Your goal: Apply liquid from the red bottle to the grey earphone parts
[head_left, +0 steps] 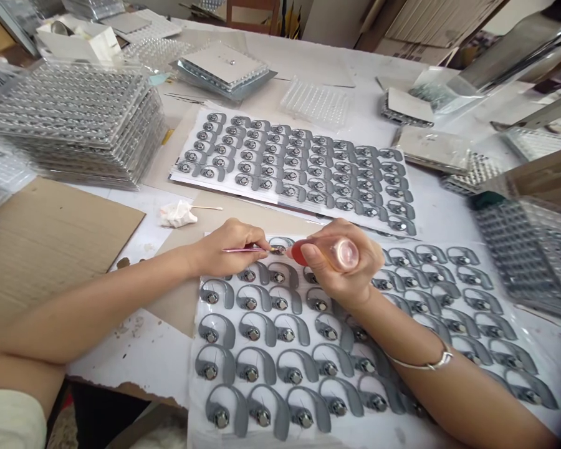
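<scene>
Head view: left-hand fingers (245, 240) pinch a pink applicator (238, 250), its long axis pointing right, tip on a grey earpiece (278, 244) at the lower sheet's (195, 399) far edge. Right-hand fingers (311, 252) wrap a clear bottle (345, 254), its red nozzle (299, 252) just beside the earpiece.

One head-worn camera looks forward and down across the white worktop (131, 355) from its near edge, close above the left hand (229, 249) and right hand (341, 265).

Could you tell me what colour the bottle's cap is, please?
The bottle's cap is red, shown best in the head view.
</scene>
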`<state>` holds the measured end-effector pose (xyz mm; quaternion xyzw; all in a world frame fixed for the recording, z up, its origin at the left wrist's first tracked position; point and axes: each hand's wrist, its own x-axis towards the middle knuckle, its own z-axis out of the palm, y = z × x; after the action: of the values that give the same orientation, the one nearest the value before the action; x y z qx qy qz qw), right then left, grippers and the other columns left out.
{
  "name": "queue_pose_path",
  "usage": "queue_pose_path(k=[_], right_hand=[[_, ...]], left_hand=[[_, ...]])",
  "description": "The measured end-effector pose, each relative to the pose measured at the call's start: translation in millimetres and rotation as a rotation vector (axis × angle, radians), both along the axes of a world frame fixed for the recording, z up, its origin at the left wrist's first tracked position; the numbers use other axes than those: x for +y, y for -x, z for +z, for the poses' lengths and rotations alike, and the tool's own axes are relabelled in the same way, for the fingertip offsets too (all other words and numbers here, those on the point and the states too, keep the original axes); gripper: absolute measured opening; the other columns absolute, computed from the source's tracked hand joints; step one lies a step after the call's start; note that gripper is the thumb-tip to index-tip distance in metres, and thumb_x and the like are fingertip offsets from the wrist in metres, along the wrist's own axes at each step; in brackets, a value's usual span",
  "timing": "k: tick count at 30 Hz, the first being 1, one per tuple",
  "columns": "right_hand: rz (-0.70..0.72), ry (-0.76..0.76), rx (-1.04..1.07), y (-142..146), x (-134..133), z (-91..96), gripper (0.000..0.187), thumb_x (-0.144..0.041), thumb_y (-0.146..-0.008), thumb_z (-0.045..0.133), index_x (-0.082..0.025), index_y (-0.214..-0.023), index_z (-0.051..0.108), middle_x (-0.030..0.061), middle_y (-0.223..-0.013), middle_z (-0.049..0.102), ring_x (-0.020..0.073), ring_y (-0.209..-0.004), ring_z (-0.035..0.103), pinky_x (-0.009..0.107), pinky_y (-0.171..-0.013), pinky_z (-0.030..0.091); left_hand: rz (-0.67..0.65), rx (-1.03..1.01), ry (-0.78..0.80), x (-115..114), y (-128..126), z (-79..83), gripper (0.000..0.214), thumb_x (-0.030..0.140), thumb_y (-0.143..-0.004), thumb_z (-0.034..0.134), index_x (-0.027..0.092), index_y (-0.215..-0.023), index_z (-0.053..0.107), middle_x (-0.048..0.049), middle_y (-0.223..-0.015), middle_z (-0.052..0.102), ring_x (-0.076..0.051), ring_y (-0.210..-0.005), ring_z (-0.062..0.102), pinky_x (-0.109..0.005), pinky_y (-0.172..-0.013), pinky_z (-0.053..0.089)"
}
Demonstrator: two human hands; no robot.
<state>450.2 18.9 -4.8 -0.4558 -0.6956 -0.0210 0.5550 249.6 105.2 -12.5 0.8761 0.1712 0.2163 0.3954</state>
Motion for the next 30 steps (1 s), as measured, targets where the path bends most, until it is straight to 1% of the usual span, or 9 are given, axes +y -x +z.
queue_pose_path(k=[7, 14, 17, 19, 21, 24, 26, 28, 30], right_hand=[[0.003, -0.007, -0.002, -0.3, -0.5, -1.8, 0.011, -0.024, -0.074, 0.072, -0.023, -0.075, 0.061, -0.0003, -0.065, 0.062, 0.0127, -0.051, 0.055, 0.028, -0.044, 0.042], [-0.009, -0.003, 0.031, 1.7, 0.8, -1.8, 0.012, -0.028, -0.076, 0.071, -0.026, -0.073, 0.059, -0.0008, -0.06, 0.061, 0.015, -0.049, 0.054, 0.032, -0.044, 0.043], [0.003, 0.04, 0.188, -1.4, 7.2, 4.5, 0.018, -0.035, -0.079, 0.069, -0.025, -0.069, 0.058, -0.0019, -0.056, 0.058, 0.0135, -0.046, 0.052, 0.032, -0.044, 0.043], [0.039, 0.134, 0.379, -7.6, 16.4, 11.2, 0.025, -0.039, -0.083, 0.064, -0.024, -0.066, 0.055, -0.0035, -0.05, 0.053, 0.0123, -0.042, 0.051, 0.03, -0.042, 0.041], [0.103, 0.251, 0.594, -17.1, 28.8, 17.2, 0.031, -0.043, -0.084, 0.061, -0.023, -0.065, 0.049, -0.0054, -0.047, 0.047, 0.0122, -0.039, 0.051, 0.028, -0.037, 0.037], [0.199, 0.346, 0.819, -32.6, 46.9, 20.3, 0.039, -0.047, -0.08, 0.063, -0.024, -0.068, 0.034, -0.0082, -0.046, 0.043, 0.0125, -0.038, 0.053, 0.024, -0.031, 0.029], [0.224, 0.39, 0.914, -39.3, 53.9, 18.5, 0.042, -0.049, -0.076, 0.065, -0.026, -0.073, 0.031, -0.009, -0.049, 0.044, 0.0139, -0.04, 0.056, 0.024, -0.029, 0.024], [0.221, 0.43, 0.984, -41.5, 55.7, 15.5, 0.043, -0.051, -0.074, 0.066, -0.027, -0.076, 0.031, -0.0092, -0.052, 0.046, 0.0158, -0.044, 0.06, 0.024, -0.028, 0.02], [0.223, 0.45, 0.993, -40.6, 53.7, 13.3, 0.042, -0.052, -0.074, 0.065, -0.027, -0.078, 0.031, -0.0094, -0.053, 0.046, 0.0167, -0.046, 0.062, 0.023, -0.027, 0.018]], left_hand=[[-0.011, -0.001, -0.012, 1.1, 0.0, -0.8, 0.01, 0.017, -0.083, 0.06, 0.014, -0.085, 0.069, -0.0042, -0.081, 0.073, -0.014, -0.071, 0.067, -0.021, -0.064, 0.048], [-0.014, -0.002, -0.024, 1.3, 0.2, -0.7, 0.01, 0.017, -0.083, 0.06, 0.015, -0.085, 0.069, -0.0034, -0.08, 0.073, -0.013, -0.071, 0.067, -0.021, -0.063, 0.048], [-0.02, 0.002, -0.019, 0.6, 0.4, 0.1, 0.011, 0.016, -0.083, 0.059, 0.014, -0.086, 0.07, -0.0045, -0.082, 0.073, -0.014, -0.073, 0.068, -0.021, -0.064, 0.049], [-0.016, 0.001, 0.004, -0.9, -0.1, 2.2, 0.012, 0.017, -0.083, 0.06, 0.014, -0.086, 0.07, -0.0054, -0.083, 0.074, -0.014, -0.072, 0.068, -0.021, -0.064, 0.049], [0.016, -0.003, 0.047, -3.9, -1.2, 5.3, 0.012, 0.017, -0.083, 0.06, 0.013, -0.085, 0.071, -0.0059, -0.082, 0.074, -0.014, -0.071, 0.068, -0.021, -0.063, 0.05], [0.104, 0.007, 0.14, -10.6, -2.4, 10.0, 0.011, 0.017, -0.081, 0.062, 0.012, -0.084, 0.071, -0.0049, -0.079, 0.073, -0.014, -0.068, 0.067, -0.021, -0.061, 0.049], [0.167, 0.02, 0.17, -15.8, -1.0, 12.0, 0.011, 0.019, -0.081, 0.063, 0.013, -0.085, 0.071, -0.0043, -0.078, 0.073, -0.014, -0.066, 0.067, -0.021, -0.059, 0.049], [0.214, 0.019, 0.104, -20.9, 2.2, 13.0, 0.011, 0.02, -0.083, 0.063, 0.014, -0.088, 0.07, -0.0042, -0.078, 0.073, -0.014, -0.065, 0.067, -0.022, -0.057, 0.049], [0.201, -0.024, -0.086, -25.9, 4.7, 13.0, 0.011, 0.018, -0.085, 0.06, 0.014, -0.09, 0.068, -0.0053, -0.08, 0.073, -0.015, -0.067, 0.067, -0.025, -0.063, 0.05]])
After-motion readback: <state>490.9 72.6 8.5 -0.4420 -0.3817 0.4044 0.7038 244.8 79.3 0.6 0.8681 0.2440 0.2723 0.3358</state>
